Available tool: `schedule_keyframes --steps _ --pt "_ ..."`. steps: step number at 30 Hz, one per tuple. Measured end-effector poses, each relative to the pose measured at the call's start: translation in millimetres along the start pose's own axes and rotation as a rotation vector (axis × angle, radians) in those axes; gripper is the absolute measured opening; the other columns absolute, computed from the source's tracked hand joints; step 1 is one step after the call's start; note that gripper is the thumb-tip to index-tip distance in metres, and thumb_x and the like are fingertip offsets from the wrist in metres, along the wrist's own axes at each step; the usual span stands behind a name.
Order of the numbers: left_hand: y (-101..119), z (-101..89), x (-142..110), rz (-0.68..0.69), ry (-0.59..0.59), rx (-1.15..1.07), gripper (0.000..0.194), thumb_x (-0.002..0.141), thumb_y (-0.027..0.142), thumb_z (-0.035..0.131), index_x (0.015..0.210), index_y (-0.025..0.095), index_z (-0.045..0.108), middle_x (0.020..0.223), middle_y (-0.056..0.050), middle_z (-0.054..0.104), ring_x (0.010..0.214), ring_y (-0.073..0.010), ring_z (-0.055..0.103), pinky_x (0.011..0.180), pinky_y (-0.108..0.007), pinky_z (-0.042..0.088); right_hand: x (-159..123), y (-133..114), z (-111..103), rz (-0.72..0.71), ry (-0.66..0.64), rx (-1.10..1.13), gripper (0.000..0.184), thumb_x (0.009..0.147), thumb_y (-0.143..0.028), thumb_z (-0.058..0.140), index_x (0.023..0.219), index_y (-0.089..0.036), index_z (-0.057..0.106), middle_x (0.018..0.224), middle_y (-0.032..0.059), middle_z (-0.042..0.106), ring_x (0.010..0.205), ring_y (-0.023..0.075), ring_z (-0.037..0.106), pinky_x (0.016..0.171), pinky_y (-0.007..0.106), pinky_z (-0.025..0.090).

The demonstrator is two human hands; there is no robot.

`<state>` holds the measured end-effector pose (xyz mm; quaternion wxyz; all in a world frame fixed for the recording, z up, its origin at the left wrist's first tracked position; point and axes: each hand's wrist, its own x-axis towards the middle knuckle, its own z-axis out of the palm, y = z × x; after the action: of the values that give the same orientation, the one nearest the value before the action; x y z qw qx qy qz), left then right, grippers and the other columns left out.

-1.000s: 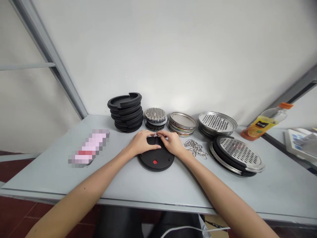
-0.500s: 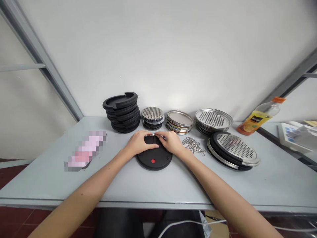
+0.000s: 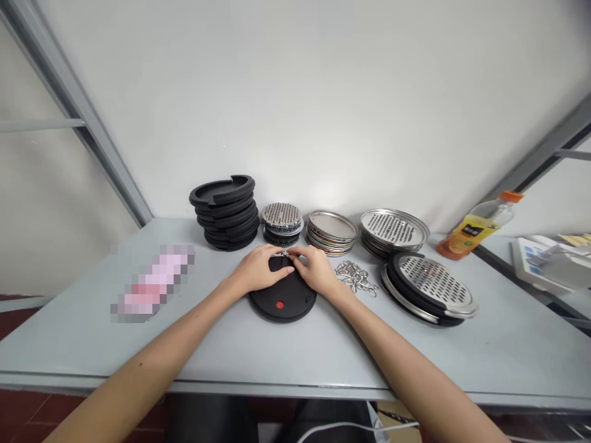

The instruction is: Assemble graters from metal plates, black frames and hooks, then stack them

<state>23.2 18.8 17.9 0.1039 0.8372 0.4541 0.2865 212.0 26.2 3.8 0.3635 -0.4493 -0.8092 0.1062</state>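
My left hand (image 3: 256, 269) and my right hand (image 3: 314, 271) rest on the upper part of a round black disc (image 3: 282, 309) with a red dot (image 3: 279, 304) near its front. Their fingertips meet at the disc's far edge, pinching a small silver metal piece (image 3: 287, 253) that is mostly hidden by my fingers. A loose pile of silver metal chain (image 3: 354, 277) lies just beyond my right hand. Further right sits a perforated steel grater plate set in a black ring (image 3: 429, 288).
Along the wall stand a stack of black rings (image 3: 225, 212), perforated discs (image 3: 281, 223), metal lids (image 3: 331, 232) and steel trays (image 3: 394, 231). A juice bottle (image 3: 475, 227) lies tilted at right. A pixelated pink object (image 3: 152, 283) covers part of the table's left.
The whole scene has shifted slightly left in view as my head moved. My hands stay on the disc, with my right fingers curled a little closer around the metal piece.
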Motion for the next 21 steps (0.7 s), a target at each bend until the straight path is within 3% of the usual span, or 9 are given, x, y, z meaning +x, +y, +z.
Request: schedule_keyframes --steps 6,21 --pt "5.0 9.1 2.0 -0.053 0.016 0.015 0.042 0.077 0.028 0.063 0.118 0.017 0.059 0.12 -0.01 0.063 0.11 -0.0273 0.059 0.098 -0.04 0.046 -1.6 -2.0 -1.3 0.003 -0.008 0.003 0.025 0.085 -0.015 0.054 0.103 -0.022 0.07 0.092 0.0045 0.073 0.084 0.0204 0.065 0.079 0.031 0.049" --pt "-5.9 7.1 6.9 -0.082 0.034 0.047 0.039 0.076 0.038 0.066 0.109 0.017 0.064 0.111 -0.007 0.066 0.104 -0.0248 0.061 0.093 -0.035 0.048 5.7 3.9 4.3 0.013 -0.026 0.137 0.029 0.083 -0.011 0.054 0.103 -0.021 0.072 0.099 0.0032 0.074 0.091 0.0198 0.069 0.083 0.03 0.052"
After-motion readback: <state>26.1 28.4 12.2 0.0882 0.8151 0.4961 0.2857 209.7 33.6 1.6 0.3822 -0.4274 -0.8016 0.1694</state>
